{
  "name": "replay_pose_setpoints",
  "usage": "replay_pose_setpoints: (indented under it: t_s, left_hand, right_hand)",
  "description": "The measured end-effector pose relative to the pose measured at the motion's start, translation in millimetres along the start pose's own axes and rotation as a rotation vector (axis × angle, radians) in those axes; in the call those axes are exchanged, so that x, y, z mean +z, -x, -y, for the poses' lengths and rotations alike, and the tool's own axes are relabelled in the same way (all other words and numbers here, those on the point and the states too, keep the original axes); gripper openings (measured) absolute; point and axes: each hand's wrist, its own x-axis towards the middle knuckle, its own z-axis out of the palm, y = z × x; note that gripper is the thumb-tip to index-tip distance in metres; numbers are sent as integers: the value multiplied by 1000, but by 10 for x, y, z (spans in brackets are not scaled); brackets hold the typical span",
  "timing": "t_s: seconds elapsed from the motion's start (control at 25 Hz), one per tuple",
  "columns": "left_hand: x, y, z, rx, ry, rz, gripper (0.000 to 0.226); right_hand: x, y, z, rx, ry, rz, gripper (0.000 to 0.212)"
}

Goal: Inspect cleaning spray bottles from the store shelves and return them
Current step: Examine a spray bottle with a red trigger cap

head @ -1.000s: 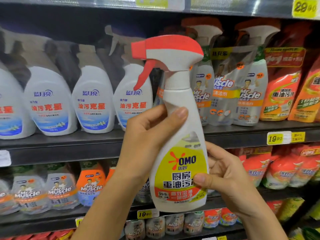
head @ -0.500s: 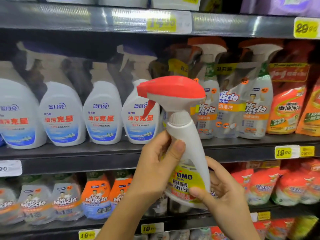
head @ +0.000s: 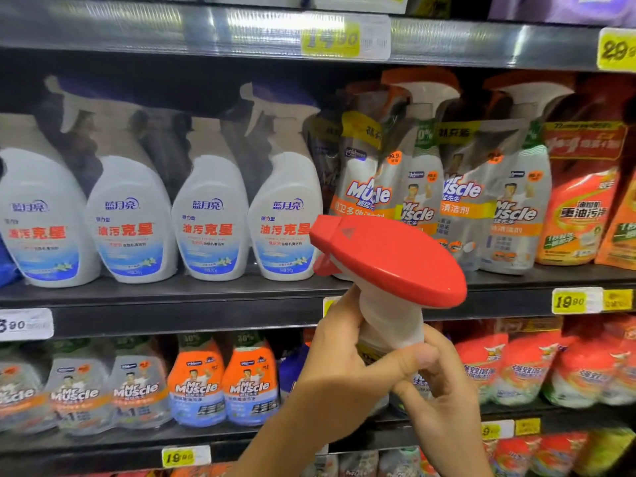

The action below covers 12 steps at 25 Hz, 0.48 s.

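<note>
A white spray bottle (head: 392, 315) with a red trigger head is tilted so its top leans toward me. I see the flat red cap from above, and the yellow label is almost fully hidden. My left hand (head: 347, 370) wraps the bottle's neck and body from the left, thumb across the front. My right hand (head: 444, 397) holds the bottle's lower part from the right. Both hands are in front of the middle shelf's edge (head: 192, 313).
Several white and blue spray bottles (head: 210, 215) stand on the middle shelf at left. Mr Muscle bottles and refill pouches (head: 461, 197) fill its right side, with orange pouches (head: 578, 215) further right. The lower shelf holds Mr Muscle pouches (head: 196, 383). Yellow price tags (head: 571, 300) line the shelf edges.
The bottle has tipped from upright to leaning toward me, so its label has dropped out of sight behind my hands. The view has shifted upward and closer to the shelves.
</note>
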Motion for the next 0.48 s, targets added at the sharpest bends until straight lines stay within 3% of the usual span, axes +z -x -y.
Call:
replay_pose_setpoints:
  t_s: [0.2,0.32,0.48]
  left_hand:
    - [113,98,66,10,-172,-145,46]
    - [161,153,117,110,-256,-209,35]
    - [64,30,3,12,20,-45,30]
  right_hand:
    - [2,33,-45,-15,-55,-19,63]
    - [-1,43,-53,-21,-21,-18,59]
    - [-65,18,97,14,-81,44,62]
